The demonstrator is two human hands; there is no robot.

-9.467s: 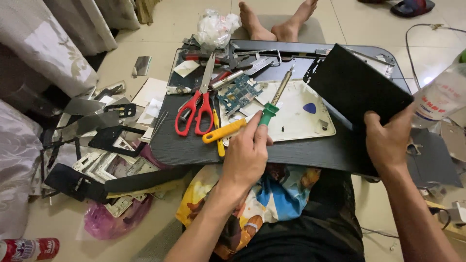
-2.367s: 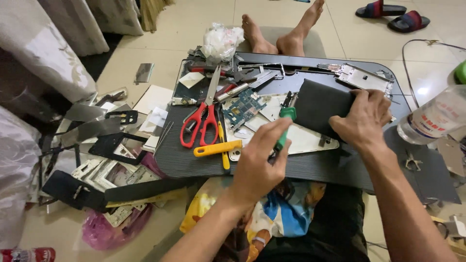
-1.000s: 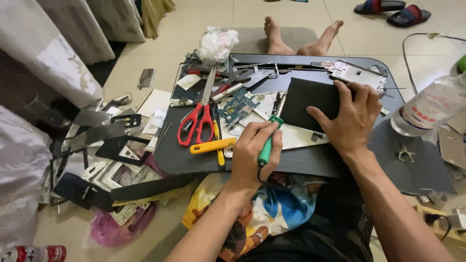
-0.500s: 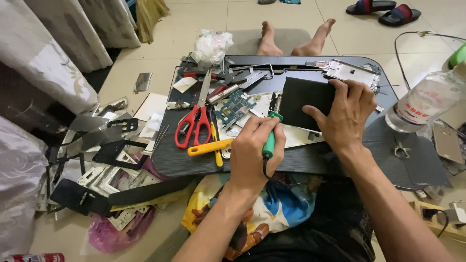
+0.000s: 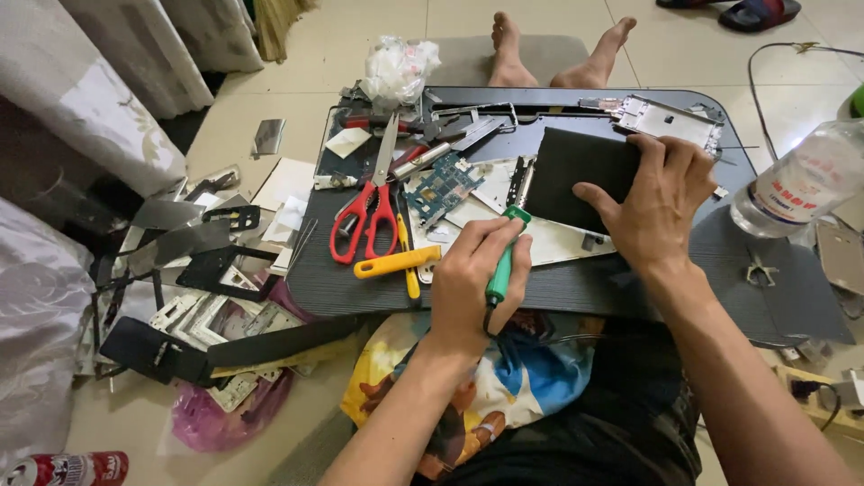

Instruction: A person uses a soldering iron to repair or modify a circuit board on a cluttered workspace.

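Nearest the camera, the left hand (image 5: pixel 472 274) is closed in a fist around a green-handled screwdriver (image 5: pixel 500 270), held nearly upright at the near edge of the low dark table (image 5: pixel 630 292), its tip hidden behind the fingers. Just beyond and to the right, the right hand (image 5: pixel 661 202) lies spread, palm down, pressing the corner of a flat matte black panel (image 5: pixel 576 166), which rests on a thin white plate (image 5: pixel 562 243) near the middle of the table. A likely risk from this posture: the smooth panel could slide on the slick plate if the pressing hand eases, and a slipping tool tip could scratch its surface or jab the fingers alongside it. Left of the screwdriver lie a yellow plastic-handled tool (image 5: pixel 396 263) and red-handled scissors (image 5: pixel 364 216) with long steel blades, close together; a small blue-green circuit board (image 5: pixel 441 189), studded with components, sits just behind them. At the right, a clear plastic bottle (image 5: pixel 801 184) leans near the table's edge, and a knock from the right forearm could tip it towards the exposed electronics. Farther back, a bare metal frame (image 5: pixel 666 117) with cut-outs lies near the far edge, and a crumpled white plastic bag (image 5: pixel 400 67) sits at the far left corner. Beyond the table, two bare feet (image 5: pixel 558 40) rest on the pale tiled floor (image 5: pixel 540 13).
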